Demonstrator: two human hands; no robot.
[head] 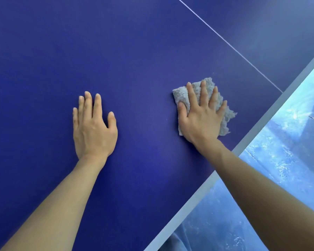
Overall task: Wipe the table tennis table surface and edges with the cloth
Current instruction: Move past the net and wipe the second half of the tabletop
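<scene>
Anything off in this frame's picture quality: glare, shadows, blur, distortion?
Head view: left hand, right hand and cloth are sharp; light is soft, with only faint shadows by the hands; a pale sheen washes the table toward the upper right; the floor looks smeary; the white line runs straight.

Both of the person's arms show bare skin all the way from the fingertips to the edge of the view, the left forearm (62,196) and the right forearm (261,182) alike. The left hand (94,127) has slim fingers, faint tendons and veins raised across its back, and light creases at the knuckles. The right hand (201,118) is of like build, with ridged knuckles. The fingernails (98,96) are cut short and plain. A fold of greyish-blue fabric (176,240) at the bottom edge may be clothing — that cannot be told.
</scene>
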